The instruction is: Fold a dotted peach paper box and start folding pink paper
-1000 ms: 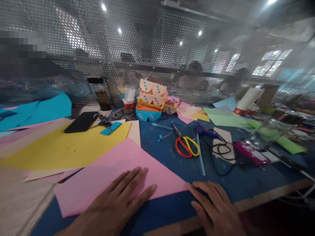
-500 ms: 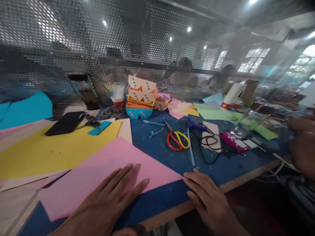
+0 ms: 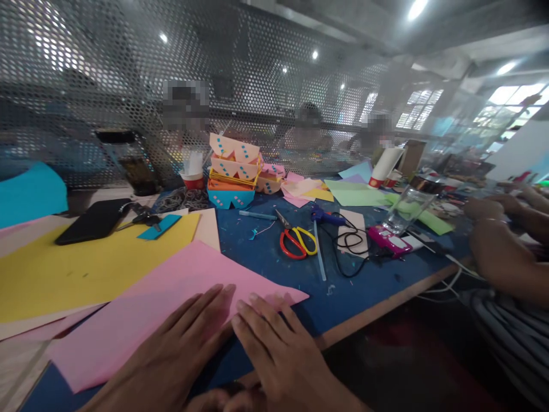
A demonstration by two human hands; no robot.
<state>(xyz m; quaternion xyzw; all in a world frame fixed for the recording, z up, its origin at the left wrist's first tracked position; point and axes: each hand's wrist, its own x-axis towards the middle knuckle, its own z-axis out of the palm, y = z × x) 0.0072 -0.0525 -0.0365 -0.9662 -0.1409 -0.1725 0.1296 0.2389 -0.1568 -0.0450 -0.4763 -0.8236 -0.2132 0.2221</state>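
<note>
Right hand (image 3: 274,349) now moved left vs half a second ago, off the bare blue tabletop (image 3: 266,257) edge and onto the pink paper sheet (image 3: 171,297), touching the left hand (image 3: 180,349) at the fingers. Left hand about the same spot as before, flat on the sheet. View swung right since earlier frames: scissors (image 3: 295,243), glue gun (image 3: 326,217) and stack of folded paper boats (image 3: 234,171) all shifted left in frame; another person's arm (image 3: 501,257) now more in view at right edge.

Wrists and forearms cut off by bottom edge. Near edge of pink sheet partly hidden under both hands. Dark shape below the hands at bottom centre, blurred, cannot tell what. Background behind perforated metal screen (image 3: 128,86) hazy; people behind it hard to make out. Right-side clutter blurred.

Both hands open, palms down, fingers spread and pointing away, pressed flat on the pink sheet, side by side and together, gripping nothing. Pink sheet lying flat on tabletop near front edge, its far-left part overlapping yellow paper (image 3: 86,257). Black phone (image 3: 92,220) on the far left, well apart from hands.
</note>
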